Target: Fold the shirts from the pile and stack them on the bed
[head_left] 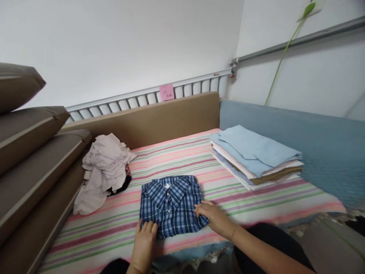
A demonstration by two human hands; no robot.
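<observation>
A folded blue plaid shirt [173,201] lies collar-up on the striped bed cover [171,152], its small buttons showing down the front. At its lower left corner, my left hand [145,238] has its fingers bent over the cloth edge. My right hand [215,219] pinches the lower right edge, with the fingertips on top of the fabric. The undersides of both hands are hidden.
At the left, crumpled pale pink clothes [104,167] lie beside stacked brown cushions [37,152]. A pile of folded clothes [256,152], light blue on top, sits at the right. Brown and blue padded boards [285,125] border the bed, with a radiator [122,104] behind.
</observation>
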